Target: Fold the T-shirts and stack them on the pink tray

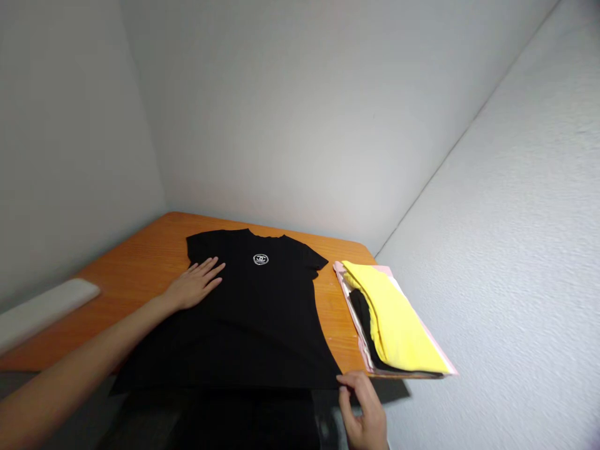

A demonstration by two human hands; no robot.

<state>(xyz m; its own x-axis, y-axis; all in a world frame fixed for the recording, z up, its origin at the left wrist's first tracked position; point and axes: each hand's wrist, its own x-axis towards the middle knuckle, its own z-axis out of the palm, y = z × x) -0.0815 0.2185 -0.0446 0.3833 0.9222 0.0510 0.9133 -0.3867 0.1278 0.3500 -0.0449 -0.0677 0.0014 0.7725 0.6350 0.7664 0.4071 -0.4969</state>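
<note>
A black T-shirt [267, 306] with a round white logo on its chest lies spread on the wooden table, neck toward the wall. Its bottom hem hangs at the table's near edge. My left hand [194, 284] rests flat on the shirt's left side, just below the sleeve, fingers spread. At the lower right corner of the hem, my right hand [360, 409] pinches the fabric between thumb and fingers.
Right of the shirt sits a stack of folded clothes [398, 319], yellow on top, with black, white and pink layers beneath. A long white object [51, 309] lies along the left side of the wooden table [131, 262]. Walls [290, 125] border the table's back and sides.
</note>
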